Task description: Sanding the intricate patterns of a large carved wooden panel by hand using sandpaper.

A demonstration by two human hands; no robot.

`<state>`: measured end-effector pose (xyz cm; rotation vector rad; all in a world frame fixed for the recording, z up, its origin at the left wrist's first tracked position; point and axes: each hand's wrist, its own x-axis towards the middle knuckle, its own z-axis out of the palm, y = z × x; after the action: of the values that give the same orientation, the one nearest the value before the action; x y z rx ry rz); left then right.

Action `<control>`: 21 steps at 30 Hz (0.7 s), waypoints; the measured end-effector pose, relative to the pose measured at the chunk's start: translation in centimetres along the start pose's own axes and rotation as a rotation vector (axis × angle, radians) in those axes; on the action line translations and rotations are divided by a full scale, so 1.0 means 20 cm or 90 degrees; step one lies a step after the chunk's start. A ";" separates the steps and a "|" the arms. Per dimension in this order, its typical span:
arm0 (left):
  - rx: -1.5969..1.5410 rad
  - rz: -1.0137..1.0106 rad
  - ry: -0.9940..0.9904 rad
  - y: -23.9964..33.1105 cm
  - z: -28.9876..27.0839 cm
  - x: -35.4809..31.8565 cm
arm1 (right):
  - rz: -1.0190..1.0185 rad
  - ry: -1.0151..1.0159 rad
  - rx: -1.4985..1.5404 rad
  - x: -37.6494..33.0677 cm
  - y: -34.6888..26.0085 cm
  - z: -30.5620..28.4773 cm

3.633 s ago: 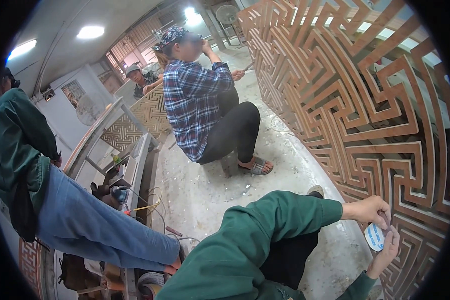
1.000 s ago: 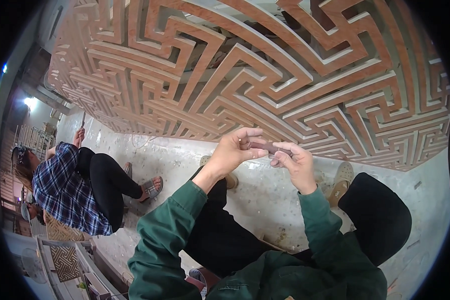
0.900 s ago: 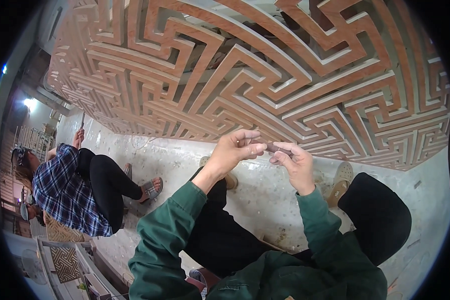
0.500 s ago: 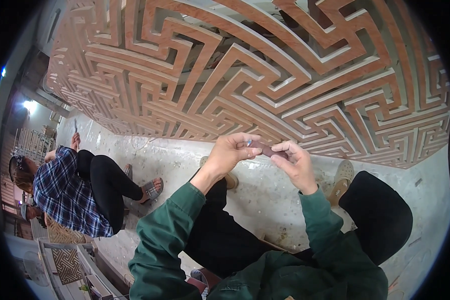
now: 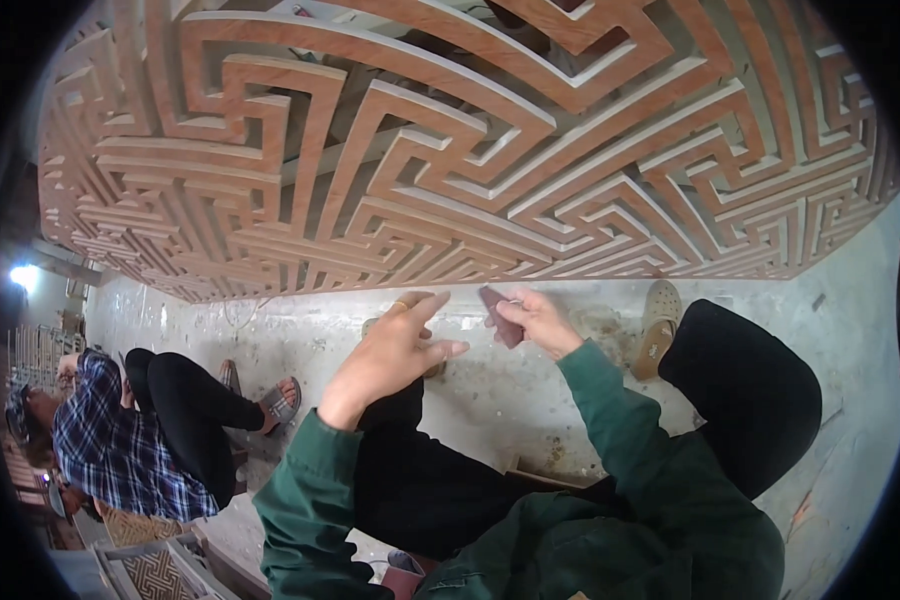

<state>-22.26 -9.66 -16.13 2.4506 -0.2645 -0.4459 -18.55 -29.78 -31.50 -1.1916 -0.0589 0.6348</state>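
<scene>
A folded piece of reddish-brown sandpaper [image 5: 504,318] is pinched between the thumb and fingers of my right hand [image 5: 542,324]. It points up toward the bottom edge of a big wooden fretwork panel [image 5: 280,70] without seeming to touch it. My left hand [image 5: 385,350] hovers to the left of the sandpaper, apart from it, holding nothing. Its fingers and thumb are stretched out, with a ring on one finger. Interlocking angled strips with pale cut sides make up the panel, which spans the whole upper view.
At the left, a person in a plaid shirt [image 5: 120,440] sits low, sandalled feet on the stained concrete floor [image 5: 530,410]. Smaller lattice pieces [image 5: 155,575] lie at the lower left. My tan clog [image 5: 658,330] rests close to the panel's lower edge.
My left hand has let go of the sandpaper and opened out to the left. The sandpaper, curled before, now looks flatter in my right hand. My view has shifted right.
</scene>
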 end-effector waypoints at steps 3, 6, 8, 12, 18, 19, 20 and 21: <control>-0.004 0.038 -0.058 0.03 -0.03 -0.03 | 0.053 0.173 0.105 0.14 0.26 -0.15; 0.029 0.059 -0.120 0.06 -0.05 -0.04 | 0.068 0.325 0.122 0.17 0.41 -0.28; 0.078 0.062 -0.181 0.03 -0.06 -0.05 | 0.009 0.488 0.114 0.20 0.47 -0.30; 0.056 0.080 -0.187 0.00 -0.06 -0.08 | 0.036 0.506 0.128 0.25 0.44 -0.33; 0.053 0.050 -0.217 0.04 -0.05 -0.08 | -0.075 0.583 0.209 0.45 0.41 -0.39; 0.058 0.052 -0.222 0.04 -0.05 -0.07 | -0.086 0.602 0.191 0.48 0.42 -0.40; 0.056 0.065 -0.214 0.03 -0.04 -0.07 | -0.086 0.604 0.198 0.50 0.44 -0.39; 0.055 0.078 -0.206 0.02 -0.04 -0.07 | -0.089 0.606 0.222 0.52 0.46 -0.38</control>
<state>-23.20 -9.16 -14.89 2.4197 -0.5768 -0.7914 -11.06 -29.06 -45.38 -1.0332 0.7364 -0.0908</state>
